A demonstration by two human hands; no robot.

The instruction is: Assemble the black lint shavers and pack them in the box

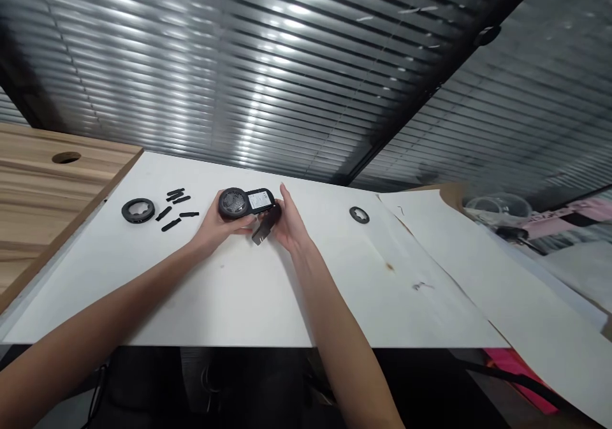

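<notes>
My left hand (213,226) is closed around a black handheld device with a round perforated grille (234,203) at one end. A white printed label (260,200) shows on the device's narrower, rounded part. Beside that end, the fingers of my right hand (290,224) are bent around a dark curved piece (266,224) with a lighter tip, while the thumb points up. Whether this piece is joined to the device I cannot tell. Both hands are above the white table, near its back edge.
Several small black strips (171,215) lie left of my hands, next to a thick black ring (138,210). A thinner black ring (359,215) lies to the right. Wooden board (57,187) borders the left, blinds (215,65) the back. White paper (459,244) covers the right side.
</notes>
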